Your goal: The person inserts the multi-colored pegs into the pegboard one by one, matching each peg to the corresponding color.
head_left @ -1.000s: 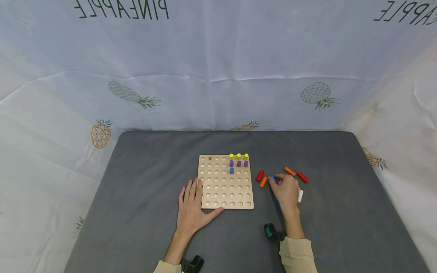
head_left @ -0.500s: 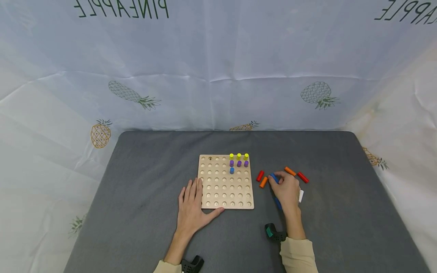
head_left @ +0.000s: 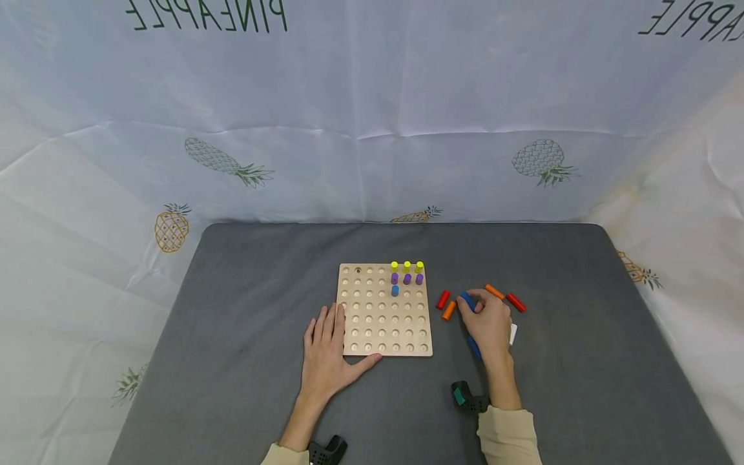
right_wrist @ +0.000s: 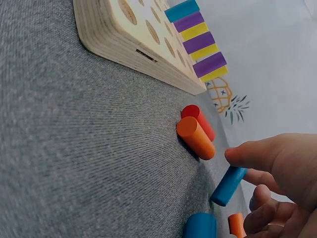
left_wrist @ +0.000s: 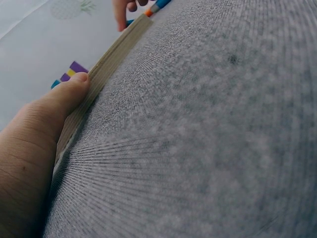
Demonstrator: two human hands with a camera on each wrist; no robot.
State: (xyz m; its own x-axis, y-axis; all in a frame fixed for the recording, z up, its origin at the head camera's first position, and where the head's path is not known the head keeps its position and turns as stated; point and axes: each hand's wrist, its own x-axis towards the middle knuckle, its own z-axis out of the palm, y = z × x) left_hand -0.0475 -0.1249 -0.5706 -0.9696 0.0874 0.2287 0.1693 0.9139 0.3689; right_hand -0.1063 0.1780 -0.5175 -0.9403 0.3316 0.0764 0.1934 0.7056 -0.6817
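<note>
The wooden peg board (head_left: 375,326) lies on the grey cloth. My left hand (head_left: 327,361) rests along its left side, fingers straight and thumb stretched along the near edge. Three yellow pegs (head_left: 407,266) stand in the board's far row, three purple pegs (head_left: 407,279) in the row before them, and one blue peg (head_left: 395,291) nearer still. To the right of the board, my right hand (head_left: 488,323) pinches another blue peg (right_wrist: 229,186) between thumb and fingers, held slanted just above the cloth. A further blue peg (right_wrist: 200,226) lies below that hand.
Between board and right hand lie a red peg (head_left: 443,299) and an orange peg (head_left: 449,310). Beyond the hand are a second orange peg (head_left: 494,291) and a second red peg (head_left: 515,301). A white piece (head_left: 513,333) lies partly hidden by the hand.
My right hand has shifted slightly upward in the head view with the blue peg in its fingers. My left hand and the board have stayed in place.
</note>
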